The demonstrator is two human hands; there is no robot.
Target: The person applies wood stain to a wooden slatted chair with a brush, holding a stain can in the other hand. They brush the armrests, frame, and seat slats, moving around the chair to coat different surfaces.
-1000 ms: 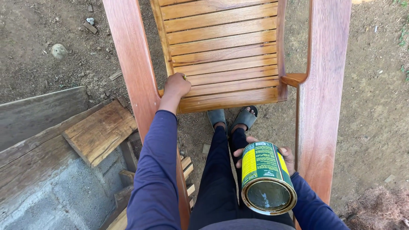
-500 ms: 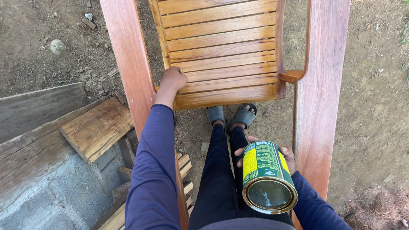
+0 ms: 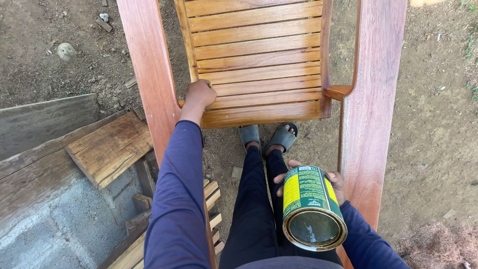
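The person stands over a slatted wooden chair point(image 3: 259, 65) set on bare dirt, sandalled feet just below the seat's front edge. The left hand point(image 3: 200, 93) is clenched at the left front corner of the seat, fingers curled tight near the slats; something may be gripped inside the fist, but it cannot be made out. The right hand point(image 3: 334, 183) wraps around an open tin can point(image 3: 311, 206) of green and yellow, held well apart from the seat, beside the broad right armrest point(image 3: 371, 99). The can is tipped toward the camera, with dark liquid showing inside. That tilt looks risky: a slight further lean could slop liquid onto the trousers or the ground. Stacked planks point(image 3: 107, 147) and a concrete block point(image 3: 64, 219) lie near the left foot, a likely trip.
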